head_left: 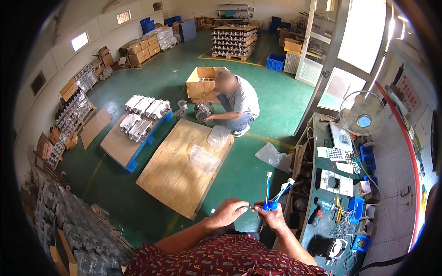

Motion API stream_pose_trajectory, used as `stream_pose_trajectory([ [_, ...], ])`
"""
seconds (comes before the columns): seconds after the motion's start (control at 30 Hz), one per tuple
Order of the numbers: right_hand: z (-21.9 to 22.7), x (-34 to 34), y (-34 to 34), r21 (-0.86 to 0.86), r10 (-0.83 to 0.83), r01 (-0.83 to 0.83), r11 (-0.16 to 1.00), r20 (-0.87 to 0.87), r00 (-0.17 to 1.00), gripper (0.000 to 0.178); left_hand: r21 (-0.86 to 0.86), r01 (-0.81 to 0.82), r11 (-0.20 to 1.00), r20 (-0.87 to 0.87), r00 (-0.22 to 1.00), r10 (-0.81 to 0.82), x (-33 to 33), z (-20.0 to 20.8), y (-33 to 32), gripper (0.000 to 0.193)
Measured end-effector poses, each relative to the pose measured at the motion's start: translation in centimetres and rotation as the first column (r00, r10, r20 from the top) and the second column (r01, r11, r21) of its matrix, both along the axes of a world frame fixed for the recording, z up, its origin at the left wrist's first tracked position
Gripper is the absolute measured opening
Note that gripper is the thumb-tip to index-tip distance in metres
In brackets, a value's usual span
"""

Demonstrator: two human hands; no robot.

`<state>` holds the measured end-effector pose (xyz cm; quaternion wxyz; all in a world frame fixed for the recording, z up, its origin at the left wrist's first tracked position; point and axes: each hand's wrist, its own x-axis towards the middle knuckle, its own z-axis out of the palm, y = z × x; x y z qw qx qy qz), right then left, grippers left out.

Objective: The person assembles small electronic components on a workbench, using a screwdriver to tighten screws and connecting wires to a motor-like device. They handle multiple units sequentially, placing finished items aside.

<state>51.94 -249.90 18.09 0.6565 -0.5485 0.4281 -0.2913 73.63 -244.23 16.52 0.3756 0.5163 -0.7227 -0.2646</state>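
Note:
My right hand (275,219) is closed around a small blue part with wires (270,205). Blue and white leads stick up from it and end in white plug connectors (286,185). Close beside it, my left hand (229,213) has thumb and fingers pinched together. A small dark bit shows between the two hands' fingertips, too small to name. Both hands are in front of my body, above the green floor and left of the workbench.
On the workbench (322,189) at right are a cordless drill (321,210), blue bins (356,209) and a fan (362,113). Ahead lies a plywood sheet (172,170) with plastic bags. Beyond it a person (241,99) crouches, holding a metal casting (203,111). Castings (149,106) sit on a blue pallet.

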Motion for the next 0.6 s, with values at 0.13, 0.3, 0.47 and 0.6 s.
stream_pose_trajectory([
  [0.13, -0.8, 2.5, -6.5, 0.072, -0.045, 0.045, 0.996, -0.002, 0.999, 0.026, 0.095, 0.066, 0.993, -0.124, 0.991, -0.054, 2.7, -2.5, -7.3, 0.021],
  [0.3, -1.0, 5.3, -16.0, 0.027, -0.123, 0.124, 0.992, -0.038, 0.992, 0.024, 0.240, 0.180, 0.954, -0.201, 0.971, -0.133, 6.9, -4.3, -18.6, 0.023],
  [0.47, 0.3, 8.4, -24.7, 0.060, -0.208, 0.213, 0.975, -0.091, 0.974, 0.032, 0.194, 0.255, 0.947, -0.236, 0.949, -0.207, 12.0, -4.5, -28.8, 0.021],
  [0.6, -2.9, 9.5, -31.1, -0.031, -0.270, 0.269, 0.963, -0.080, 0.959, 0.036, 0.250, 0.082, 0.965, -0.219, 0.975, -0.026, 17.1, -6.7, -35.9, 0.020],
])
